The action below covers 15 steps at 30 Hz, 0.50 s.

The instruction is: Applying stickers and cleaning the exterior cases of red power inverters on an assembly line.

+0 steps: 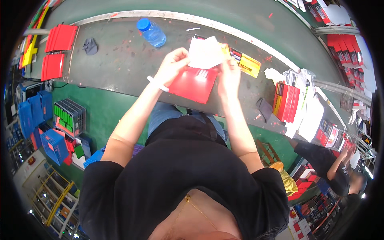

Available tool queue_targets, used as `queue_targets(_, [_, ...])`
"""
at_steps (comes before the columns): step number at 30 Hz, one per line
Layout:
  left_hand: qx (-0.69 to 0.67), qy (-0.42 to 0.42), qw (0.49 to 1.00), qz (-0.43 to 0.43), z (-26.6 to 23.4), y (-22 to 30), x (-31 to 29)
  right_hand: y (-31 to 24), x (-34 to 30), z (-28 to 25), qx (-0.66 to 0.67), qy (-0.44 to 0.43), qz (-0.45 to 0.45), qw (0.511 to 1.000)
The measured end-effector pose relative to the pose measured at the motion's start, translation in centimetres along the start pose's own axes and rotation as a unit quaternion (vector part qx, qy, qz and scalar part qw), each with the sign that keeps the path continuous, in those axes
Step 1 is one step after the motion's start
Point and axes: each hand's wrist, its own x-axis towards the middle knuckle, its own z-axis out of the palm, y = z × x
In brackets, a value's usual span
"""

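Observation:
A white sheet (205,53) is stretched between my two hands above the worktable. My left hand (175,64), with a white band at the wrist, pinches its left edge between thumb and fingers. At the opposite edge, the fingers of my right hand (229,74) are closed on the sheet. Just nearer to me lies a red panel (195,85) with ridges along its far end, at the table's front edge. The sheet partly hides a yellow and black label behind it. Right of that rests another yellow label (249,66) with black print.
A blue-capped bottle (152,33) stands at the back, left of a small white strip. Stacked red panels (60,38) and a dark cloth (90,46) lie left. Upright red panels (286,102) and another dark cloth (264,110) are right. A co-worker (330,166) works at far right.

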Motion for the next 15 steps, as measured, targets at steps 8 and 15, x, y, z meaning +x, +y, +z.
queue_targets(8, [0.141, 0.137, 0.98, 0.004, -4.2, -2.6, 8.6, -4.2, 7.1, -14.1, 0.242, 0.235, -0.015, 0.941])
queue_targets(15, [0.593, 0.22, 0.774, 0.016, -3.6, -1.5, 9.0, -8.0, 4.3, -13.3, 0.052, 0.302, -0.136, 0.942])
